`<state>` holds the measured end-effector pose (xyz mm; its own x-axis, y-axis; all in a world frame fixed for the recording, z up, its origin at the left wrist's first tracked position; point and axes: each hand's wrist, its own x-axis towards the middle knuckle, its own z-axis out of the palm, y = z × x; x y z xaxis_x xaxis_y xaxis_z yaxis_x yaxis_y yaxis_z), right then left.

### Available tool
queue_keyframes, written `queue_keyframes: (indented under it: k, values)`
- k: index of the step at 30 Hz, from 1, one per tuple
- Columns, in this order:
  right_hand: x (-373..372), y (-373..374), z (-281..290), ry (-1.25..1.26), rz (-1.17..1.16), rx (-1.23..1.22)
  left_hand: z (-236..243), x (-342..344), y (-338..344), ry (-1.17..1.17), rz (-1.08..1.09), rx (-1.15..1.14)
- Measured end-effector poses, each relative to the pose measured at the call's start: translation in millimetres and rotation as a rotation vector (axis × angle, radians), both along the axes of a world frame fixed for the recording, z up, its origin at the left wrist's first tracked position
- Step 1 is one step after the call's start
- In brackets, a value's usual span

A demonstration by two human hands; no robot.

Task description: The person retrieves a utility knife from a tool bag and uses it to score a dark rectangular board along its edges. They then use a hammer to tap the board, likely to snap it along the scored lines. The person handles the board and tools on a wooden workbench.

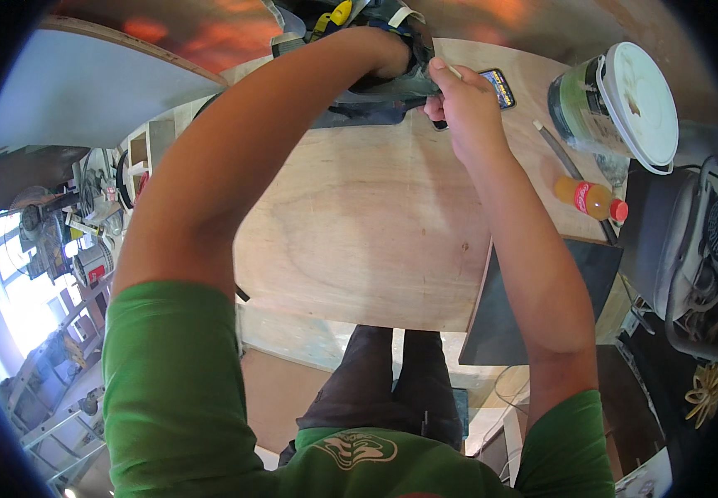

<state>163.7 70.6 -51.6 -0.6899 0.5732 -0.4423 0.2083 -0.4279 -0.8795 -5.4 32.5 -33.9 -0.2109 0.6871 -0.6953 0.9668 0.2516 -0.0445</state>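
Note:
At the far side of the wooden board stands a dark tool bag (367, 114) with pale trim. A yellow-handled tool (341, 13) sticks up from it. My left hand reaches into the bag past the wrist (388, 56); its fingers are hidden inside. My right hand (468, 100) is closed at the bag's right edge, thumb on top, gripping the dark fabric. A short, thin pale stick (454, 72) shows by its thumb and forefinger; I cannot make out its kind. Just beyond that hand lies a phone (498, 88) with its screen lit.
Under my arms spreads the pale plywood top (359, 224). To the right are a white-lidded bucket (641, 104), a dark rod (562, 153), an orange drink bottle (587, 197) and a dark grey panel (500, 315). A pale panel (110, 83) rises at the far left, a ladder (52, 407) below it.

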Motion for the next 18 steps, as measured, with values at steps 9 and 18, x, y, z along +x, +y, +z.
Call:
queue_keyframes:
  k: [9,18]
  values:
    - [5,-6,10,-0.011,-0.040,-0.062,-11,10,15,0.015,0.104,0.034]
    - [4,-7,14,-0.009,-0.020,-0.081,-17,15,10,0.075,0.079,0.002]
